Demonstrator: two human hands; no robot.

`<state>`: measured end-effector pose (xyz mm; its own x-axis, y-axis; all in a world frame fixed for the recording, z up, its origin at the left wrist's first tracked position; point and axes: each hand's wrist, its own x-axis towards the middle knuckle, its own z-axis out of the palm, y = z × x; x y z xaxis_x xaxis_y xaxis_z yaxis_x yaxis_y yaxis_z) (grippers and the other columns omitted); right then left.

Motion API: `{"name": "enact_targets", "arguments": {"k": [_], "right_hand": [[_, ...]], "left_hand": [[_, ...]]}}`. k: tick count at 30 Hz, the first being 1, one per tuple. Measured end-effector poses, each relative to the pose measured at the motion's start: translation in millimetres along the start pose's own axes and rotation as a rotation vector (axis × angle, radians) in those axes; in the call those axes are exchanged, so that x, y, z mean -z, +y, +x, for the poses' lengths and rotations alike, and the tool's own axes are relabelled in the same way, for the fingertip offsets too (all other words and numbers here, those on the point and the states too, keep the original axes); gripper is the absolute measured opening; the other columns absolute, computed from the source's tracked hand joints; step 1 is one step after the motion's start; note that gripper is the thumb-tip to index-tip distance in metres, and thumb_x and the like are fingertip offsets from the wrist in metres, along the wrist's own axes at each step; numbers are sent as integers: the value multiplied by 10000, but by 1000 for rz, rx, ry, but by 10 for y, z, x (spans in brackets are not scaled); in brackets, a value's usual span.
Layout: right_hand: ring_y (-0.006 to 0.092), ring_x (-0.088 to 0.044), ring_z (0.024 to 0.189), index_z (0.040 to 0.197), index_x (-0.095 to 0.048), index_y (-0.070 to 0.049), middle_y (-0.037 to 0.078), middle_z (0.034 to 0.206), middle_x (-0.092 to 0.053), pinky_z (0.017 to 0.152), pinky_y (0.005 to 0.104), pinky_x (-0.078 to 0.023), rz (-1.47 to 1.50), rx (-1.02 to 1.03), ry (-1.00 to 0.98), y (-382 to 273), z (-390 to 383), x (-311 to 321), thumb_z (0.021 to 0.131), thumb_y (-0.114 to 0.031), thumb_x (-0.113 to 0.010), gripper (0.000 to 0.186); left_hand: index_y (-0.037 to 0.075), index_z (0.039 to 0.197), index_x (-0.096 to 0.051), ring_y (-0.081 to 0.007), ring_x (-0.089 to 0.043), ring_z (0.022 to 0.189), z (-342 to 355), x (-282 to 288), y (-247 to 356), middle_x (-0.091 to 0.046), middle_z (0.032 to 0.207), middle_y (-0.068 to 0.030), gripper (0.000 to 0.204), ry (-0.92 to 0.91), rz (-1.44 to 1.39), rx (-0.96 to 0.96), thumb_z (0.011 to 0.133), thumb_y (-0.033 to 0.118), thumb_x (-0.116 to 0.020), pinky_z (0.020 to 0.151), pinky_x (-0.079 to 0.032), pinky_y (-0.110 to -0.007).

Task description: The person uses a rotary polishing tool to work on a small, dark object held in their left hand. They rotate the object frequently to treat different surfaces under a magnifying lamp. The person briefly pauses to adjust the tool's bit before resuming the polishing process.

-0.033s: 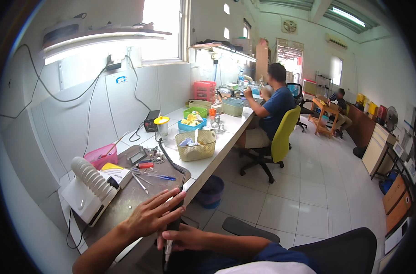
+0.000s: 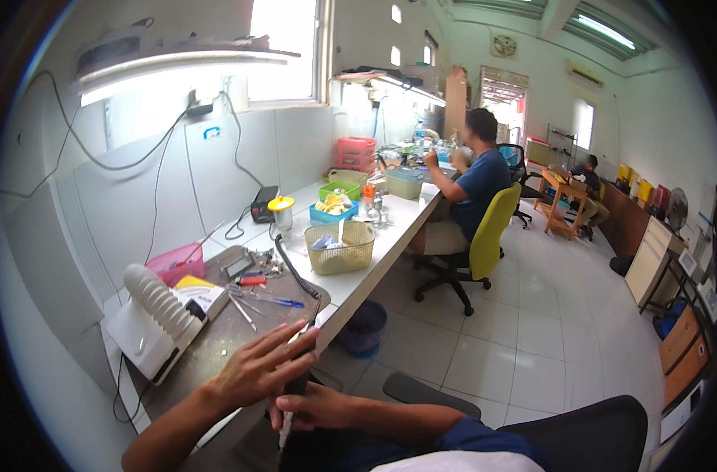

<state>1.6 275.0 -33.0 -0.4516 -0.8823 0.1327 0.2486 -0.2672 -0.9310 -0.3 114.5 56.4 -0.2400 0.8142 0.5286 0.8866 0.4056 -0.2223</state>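
Low in front of me, my right hand (image 2: 315, 407) is closed around the lower part of a dark rotary handpiece (image 2: 297, 384). Its slim silver end points down below the fingers. My left hand (image 2: 260, 363) lies against the upper part of the handle with its fingers stretched out; its thumb is hidden. From the handpiece's top, a black coiled cord (image 2: 294, 274) runs up over the bench. Just left of my hands are a white pen-like tool (image 2: 243, 312), a blue pen (image 2: 280, 300) and a red lighter (image 2: 252, 280) on a brown mat (image 2: 205, 374).
A white machine with a ribbed hose (image 2: 162, 307) and a pink basket (image 2: 175, 263) stand at the left. Along the white bench are a beige basket (image 2: 339, 256), a yellow-lidded jar (image 2: 282, 216) and a black power box (image 2: 264, 204). A co-worker (image 2: 480, 169) sits farther along.
The whole view has shifted very slightly. Both hands stay at the handpiece, whose silver lower end has tilted a little.
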Motion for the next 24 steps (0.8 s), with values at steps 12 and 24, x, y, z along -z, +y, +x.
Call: {"name": "enact_targets", "arguments": {"k": [12,24], "right_hand": [[104,-599,623,1054,-651,44,83,715,-641,557,215,-454,-148,370,13,-9,438,295,837,-113,-658,268],[141,-632,660,976,-587,52,119,790,-640,616,250,-511,-430,502,322,-167,835,625,843,-79,-645,195]], "left_hand": [[20,1069,-643,-204,-579,723,-1010,344,383,-590,839,-87,253,149,-44,1144,818,-6,-644,664,-466,-281],[16,1002,-672,-259,-589,736,-1193,-150,-254,-612,869,-114,151,125,-116,1048,859,39,-627,691,-472,-335]]}}
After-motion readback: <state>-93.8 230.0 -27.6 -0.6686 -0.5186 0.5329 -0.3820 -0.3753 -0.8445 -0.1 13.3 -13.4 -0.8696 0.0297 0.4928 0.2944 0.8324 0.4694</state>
